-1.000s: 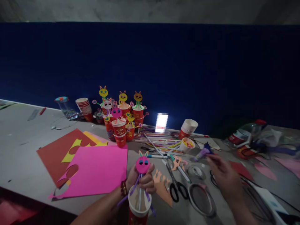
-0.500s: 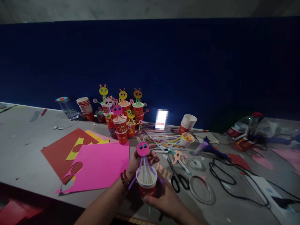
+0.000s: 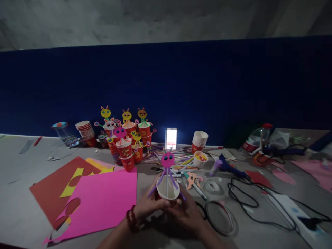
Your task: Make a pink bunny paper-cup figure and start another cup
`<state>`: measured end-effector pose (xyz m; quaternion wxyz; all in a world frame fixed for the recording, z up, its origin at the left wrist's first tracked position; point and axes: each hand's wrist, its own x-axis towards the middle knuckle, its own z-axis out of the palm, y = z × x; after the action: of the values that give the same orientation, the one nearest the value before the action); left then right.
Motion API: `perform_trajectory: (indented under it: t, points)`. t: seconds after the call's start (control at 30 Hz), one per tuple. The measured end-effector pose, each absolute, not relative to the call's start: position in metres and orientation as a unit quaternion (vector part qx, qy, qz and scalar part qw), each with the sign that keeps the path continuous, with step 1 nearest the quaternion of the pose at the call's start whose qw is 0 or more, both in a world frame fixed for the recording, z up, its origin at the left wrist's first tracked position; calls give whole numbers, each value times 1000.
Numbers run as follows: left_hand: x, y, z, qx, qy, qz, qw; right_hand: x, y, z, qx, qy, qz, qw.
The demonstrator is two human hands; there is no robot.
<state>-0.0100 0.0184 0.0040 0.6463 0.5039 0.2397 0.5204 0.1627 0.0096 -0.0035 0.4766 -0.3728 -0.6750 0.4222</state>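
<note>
Between my two hands is a paper cup, white inside and red outside. A pink paper bunny head with blue eyes and ears rises above it on purple and white pipe cleaners, some of which hang over the rim. My left hand is closed round the cup's left side, a red bead bracelet on its wrist. Against the right and lower side presses my right hand, fingers bent round the cup. Most of the cup's red outside is covered by the hands.
Finished bunny cups stand stacked at the back left, beside nested cups. Pink card lies left. To the right are a tape ring, a blue glue gun, a black cable and a power strip.
My left hand has come down from behind the bunny head to the cup's side. The cup has moved away from the table's front edge, and the camera view has tilted up.
</note>
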Motion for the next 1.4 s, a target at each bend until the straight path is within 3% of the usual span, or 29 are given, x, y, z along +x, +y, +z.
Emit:
perform_trajectory:
  t: [0.1, 0.2, 0.5, 1.03, 1.3, 1.4]
  points:
    - [-7, 15, 7, 502, 322, 536, 598, 173, 11, -2, -391, -737, 321, 449]
    - [-10, 13, 11, 499, 348, 532, 589, 182, 15, 0, -404, -727, 252, 495]
    - [-13, 13, 0, 504, 304, 486, 646, 185, 10, 13, -270, -742, 175, 588]
    - [-5, 13, -14, 365, 319, 580, 655, 177, 2, -7, -306, -612, 416, 599]
    - [-9, 11, -24, 464, 311, 561, 611, 181, 8, 4, -302, -637, 399, 586]
    - [-8, 10, -17, 518, 320, 542, 580, 181, 13, 12, -308, -595, 476, 570]
